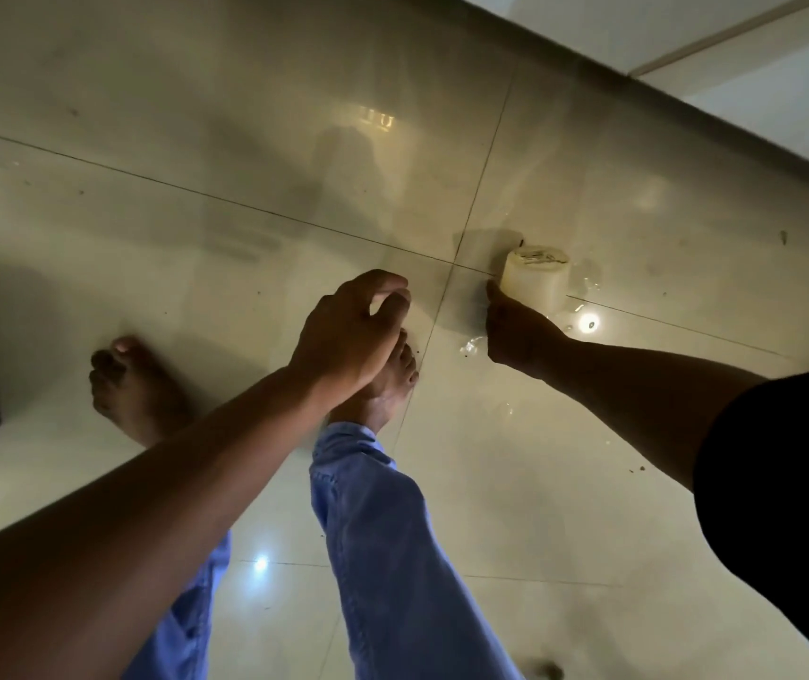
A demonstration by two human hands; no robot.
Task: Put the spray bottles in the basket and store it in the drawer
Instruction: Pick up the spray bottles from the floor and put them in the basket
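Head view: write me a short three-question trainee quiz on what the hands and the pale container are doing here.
1. True or false: the right hand is on the pale cylindrical container that stands on the tiled floor.
2. Multiple choice: the left hand is A) gripping the container, B) loosely curled and holding nothing, C) flat on the floor.
3. Fill in: the person's feet are ____.

Key: 1 true, with fingers at the container's left side. 2 B. 3 bare; the foot on the left shows fully, while the other is partly hidden under the left hand.
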